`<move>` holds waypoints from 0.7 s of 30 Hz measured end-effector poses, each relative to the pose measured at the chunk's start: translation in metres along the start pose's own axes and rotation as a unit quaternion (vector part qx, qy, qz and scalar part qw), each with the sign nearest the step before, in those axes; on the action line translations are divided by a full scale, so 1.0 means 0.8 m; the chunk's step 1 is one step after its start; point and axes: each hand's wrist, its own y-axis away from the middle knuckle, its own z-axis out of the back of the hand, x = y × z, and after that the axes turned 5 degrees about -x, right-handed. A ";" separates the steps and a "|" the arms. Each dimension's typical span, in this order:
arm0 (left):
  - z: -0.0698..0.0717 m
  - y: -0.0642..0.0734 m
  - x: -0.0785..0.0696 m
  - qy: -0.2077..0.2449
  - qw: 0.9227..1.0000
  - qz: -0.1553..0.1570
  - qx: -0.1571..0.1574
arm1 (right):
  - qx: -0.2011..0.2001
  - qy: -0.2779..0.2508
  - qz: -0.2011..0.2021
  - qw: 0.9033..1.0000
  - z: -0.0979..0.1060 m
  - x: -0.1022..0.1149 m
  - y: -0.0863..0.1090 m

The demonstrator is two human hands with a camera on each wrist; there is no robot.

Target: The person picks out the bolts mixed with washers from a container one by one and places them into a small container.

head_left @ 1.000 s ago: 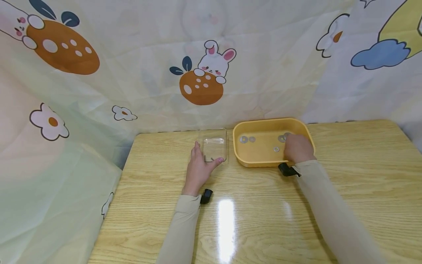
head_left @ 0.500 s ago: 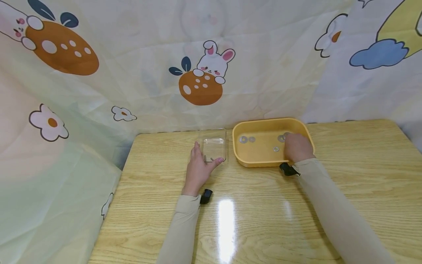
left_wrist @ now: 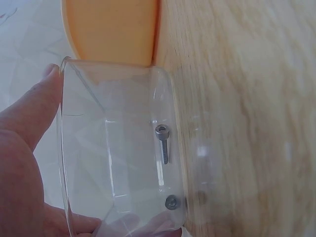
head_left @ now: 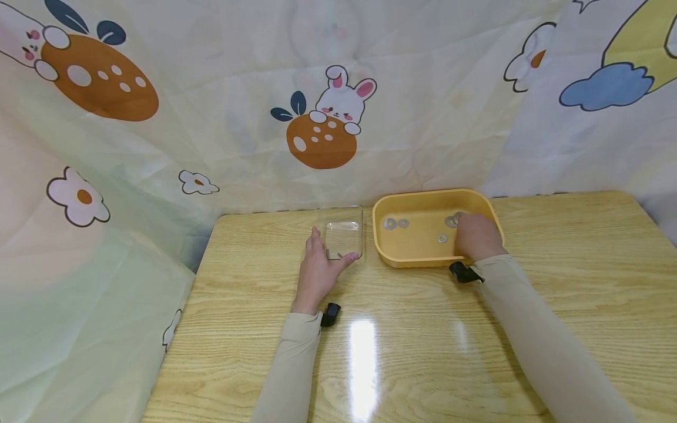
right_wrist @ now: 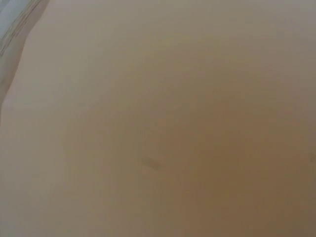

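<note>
My left hand (head_left: 317,271) grips a clear plastic box (head_left: 362,232) at its near left, thumb at the near rim and fingers along the left side. In the left wrist view, a socket-head screw (left_wrist: 162,136) lies inside the box. A second screw (left_wrist: 171,202) shows its head end near the corner. My right hand (head_left: 478,236) reaches down into the right end of a yellow tray (head_left: 412,263); its fingertips are hidden behind the hand. Flat metal washers (head_left: 389,223) lie at the tray's left, a smaller washer (head_left: 442,238) near its middle, and others beside my right hand.
Box and tray stand side by side at the back of a wooden table (head_left: 412,341). A patterned cloth (head_left: 433,117) hangs behind the table and along its left. Skin fills most of the right wrist view, blurred and close.
Almost nothing differs. The head view has shifted very slightly; both hands keep their places, the left at the box and the right in the tray.
</note>
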 end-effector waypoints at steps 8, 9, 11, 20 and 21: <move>0.001 0.000 0.000 0.002 1.000 0.000 0.000 | 0.004 -0.011 0.007 1.000 0.002 0.001 0.001; 0.001 0.000 0.000 0.002 1.000 0.001 0.001 | 0.002 -0.012 0.008 1.000 0.001 0.000 0.001; 0.001 0.000 0.000 0.002 1.000 0.002 0.002 | 0.001 -0.014 0.009 1.000 0.001 -0.001 0.000; 0.000 0.000 0.000 0.003 1.000 0.002 0.001 | -0.034 -0.031 0.039 0.998 -0.002 -0.003 0.002; 0.000 0.000 0.000 0.003 1.000 0.002 0.000 | -0.037 -0.036 0.039 0.998 -0.002 -0.003 0.002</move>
